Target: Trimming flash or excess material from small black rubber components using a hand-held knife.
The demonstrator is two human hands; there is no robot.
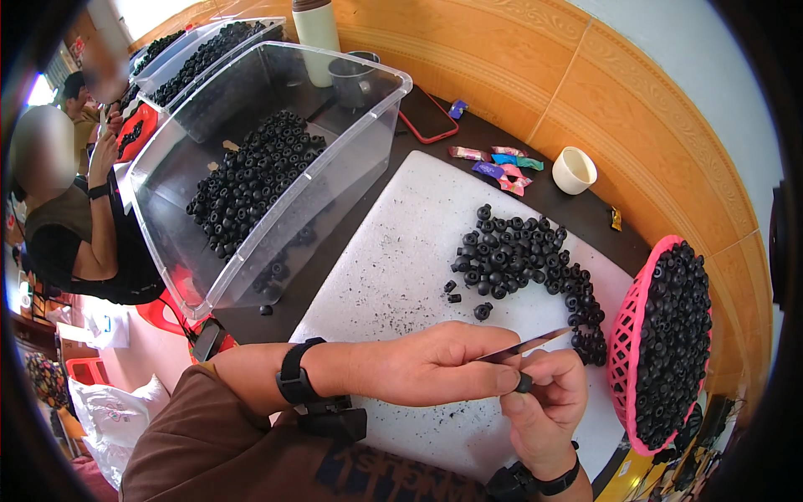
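My left hand (447,361) is closed around a thin knife, its narrow blade (535,341) pointing right over the board. Close against it, my right hand (548,406) pinches a small black rubbery part (524,382) between thumb and fingers. The left thumb touches or nearly touches that part; the exact contact is hard to see. Beyond the hands, a loose heap of similar black ring-like parts (510,255) lies on a white foam board (376,226) strewn with black crumbs. At the right stands a pink lattice basket (627,343) piled with more black parts (673,343).
A clear plastic bin (335,180) holding black parts is at the left, with more bins behind it. Along the wall are a bottle (316,42), dark mug (353,79), red-edged phone (428,115), wrapped candies (502,167) and cream cup (575,171). Another person (75,226) sits at far left.
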